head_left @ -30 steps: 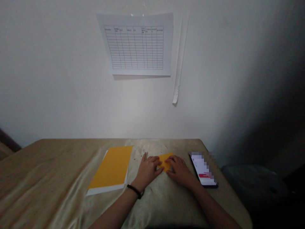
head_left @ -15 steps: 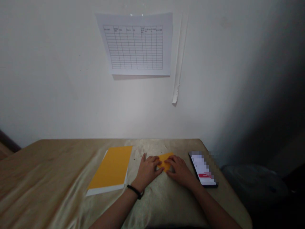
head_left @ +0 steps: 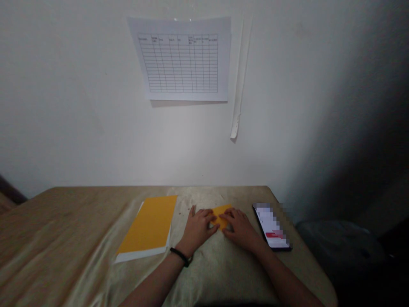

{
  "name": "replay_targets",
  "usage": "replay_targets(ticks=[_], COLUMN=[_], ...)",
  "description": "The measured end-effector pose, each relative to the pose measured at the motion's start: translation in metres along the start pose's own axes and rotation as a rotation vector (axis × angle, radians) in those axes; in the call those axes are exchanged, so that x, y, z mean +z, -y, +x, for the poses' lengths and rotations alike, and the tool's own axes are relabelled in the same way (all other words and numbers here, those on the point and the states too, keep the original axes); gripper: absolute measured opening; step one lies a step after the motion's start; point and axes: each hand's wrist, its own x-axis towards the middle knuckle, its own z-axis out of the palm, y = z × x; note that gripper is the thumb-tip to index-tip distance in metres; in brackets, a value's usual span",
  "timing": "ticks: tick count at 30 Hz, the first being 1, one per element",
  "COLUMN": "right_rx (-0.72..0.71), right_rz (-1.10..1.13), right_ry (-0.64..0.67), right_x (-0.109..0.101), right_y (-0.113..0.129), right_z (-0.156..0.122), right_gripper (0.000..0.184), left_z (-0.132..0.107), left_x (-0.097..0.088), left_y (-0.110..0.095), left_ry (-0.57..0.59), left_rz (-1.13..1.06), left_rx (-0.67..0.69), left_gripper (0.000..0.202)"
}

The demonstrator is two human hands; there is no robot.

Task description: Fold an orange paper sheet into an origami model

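Note:
A small piece of yellow paper (head_left: pixel 222 209) lies on the cloth-covered table between my hands, its shape partly covered by fingers. My left hand (head_left: pixel 198 225), with a black band on its wrist, grips the paper's left side with thumb and fingers while one finger sticks up and away. On the other side, the fingers and thumb of my right hand (head_left: pixel 240 228) hold the paper's right part. Left of my hands rests a larger yellow sheet (head_left: pixel 148 225) on top of white paper (head_left: pixel 140 255).
A phone (head_left: pixel 272 228) with a lit screen lies near the table's right edge. The table (head_left: pixel 83 213) has a wrinkled beige cloth and meets a white wall. A printed table sheet (head_left: pixel 188 59) and a white strip (head_left: pixel 238 94) are on the wall. A dim rounded object (head_left: pixel 338 243) stands beyond the right edge.

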Motion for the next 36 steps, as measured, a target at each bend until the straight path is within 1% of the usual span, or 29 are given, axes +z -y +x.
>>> replay_targets(ticks=[6, 11, 22, 26, 36], right_rx=[0.008, 0.004, -0.006, -0.015, -0.017], right_rz=[-0.007, -0.003, 0.014, 0.014, -0.009], right_ry=[0.019, 0.004, -0.013, -0.013, -0.011], right_x=[0.0019, 0.001, 0.0013, 0.0009, 0.0032], right_y=[-0.0013, -0.0005, -0.0008, -0.0006, -0.001], right_z=[0.0018, 0.0007, -0.0009, -0.0013, 0.0001], right_gripper=[0.052, 0.052, 0.05, 0.052, 0.049], left_z=[0.0, 0.0001, 0.0005, 0.0004, -0.0006], left_x=[-0.0016, -0.0033, -0.0016, -0.0016, -0.0012], left_y=[-0.0001, -0.0012, -0.001, -0.0008, -0.0007], left_ry=[0.01, 0.003, 0.003, -0.003, 0.007], left_rz=[-0.012, -0.014, 0.004, -0.007, -0.002], left_rx=[-0.003, -0.002, -0.011, -0.008, -0.012], left_gripper=[0.024, 0.023, 0.022, 0.021, 0.021])
